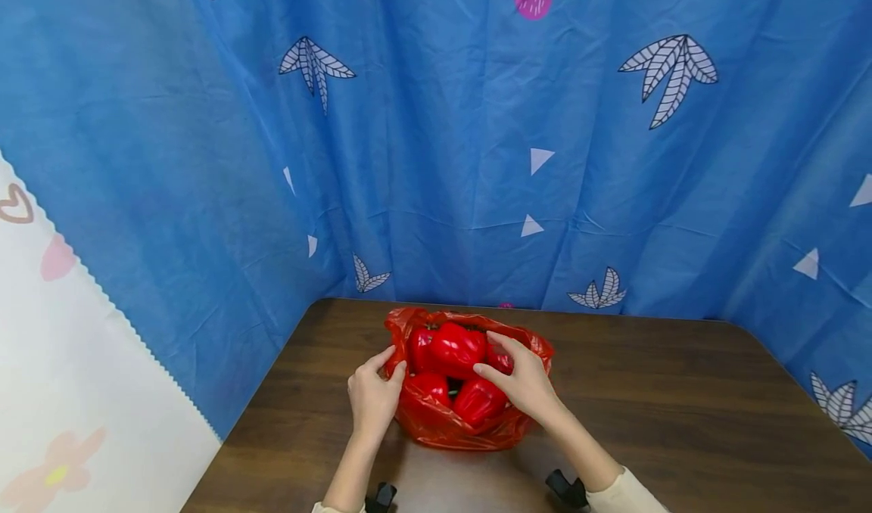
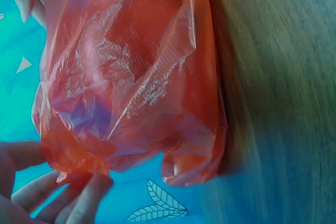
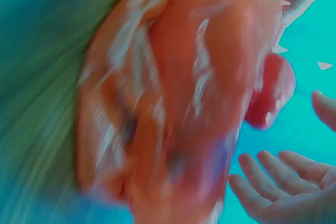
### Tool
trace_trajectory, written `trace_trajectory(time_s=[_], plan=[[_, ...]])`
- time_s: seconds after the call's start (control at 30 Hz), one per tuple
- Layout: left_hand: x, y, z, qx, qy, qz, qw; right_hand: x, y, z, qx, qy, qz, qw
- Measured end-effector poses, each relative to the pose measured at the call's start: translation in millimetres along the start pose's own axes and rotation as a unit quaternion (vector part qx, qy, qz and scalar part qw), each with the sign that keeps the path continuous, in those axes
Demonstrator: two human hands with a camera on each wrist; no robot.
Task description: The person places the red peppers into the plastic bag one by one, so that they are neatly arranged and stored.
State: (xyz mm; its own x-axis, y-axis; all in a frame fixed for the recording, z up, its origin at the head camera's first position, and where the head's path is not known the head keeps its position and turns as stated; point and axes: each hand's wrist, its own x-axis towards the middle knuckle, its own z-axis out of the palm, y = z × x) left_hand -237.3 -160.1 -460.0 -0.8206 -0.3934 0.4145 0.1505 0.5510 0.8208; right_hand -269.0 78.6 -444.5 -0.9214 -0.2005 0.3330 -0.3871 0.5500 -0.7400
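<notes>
A red plastic bag (image 1: 463, 436) sits on the table with its mouth spread upward. Several glossy red bell peppers (image 1: 455, 350) are piled inside it. My left hand (image 1: 373, 399) is at the bag's left rim; in the left wrist view its fingers and thumb pinch the crumpled plastic (image 2: 79, 156). Over the right part of the bag's mouth is my right hand (image 1: 524, 380), fingers spread and thumb apart. The right wrist view shows that hand (image 3: 289, 187) holding nothing, beside the bag, with one pepper (image 3: 272, 93) standing above the rim.
The dark wooden table (image 1: 647, 399) extends to both sides of the bag. A blue patterned curtain (image 1: 436, 157) hangs behind it, and a white cloth (image 1: 82, 362) is at the left. Black straps (image 1: 567, 489) are on the wrists.
</notes>
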Motion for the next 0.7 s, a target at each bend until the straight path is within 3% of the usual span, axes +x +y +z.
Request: trace_trajectory(time_s=[0.13,0.27,0.47,0.7], plan=[[3.0,-2.4,-6.1,0.047,-0.001,0.034,0.9983,-14.5,14,-22,-0.075,0.054,-0.056,0.9942],[7.7,-11.4,-19.8,0.098,-0.052,0.041,0.993,-23.1,33,-47,-0.151,0.098,-0.092,0.9793],[19.8,-29.3,-47.4,0.217,-0.131,0.065,0.9652,-29.7,58,-87,-0.277,0.093,-0.063,0.9543],[30.3,-41.0,-70.9,0.316,-0.156,0.096,0.9309,-33.7,76,-112,-0.333,0.043,0.01,0.9419]])
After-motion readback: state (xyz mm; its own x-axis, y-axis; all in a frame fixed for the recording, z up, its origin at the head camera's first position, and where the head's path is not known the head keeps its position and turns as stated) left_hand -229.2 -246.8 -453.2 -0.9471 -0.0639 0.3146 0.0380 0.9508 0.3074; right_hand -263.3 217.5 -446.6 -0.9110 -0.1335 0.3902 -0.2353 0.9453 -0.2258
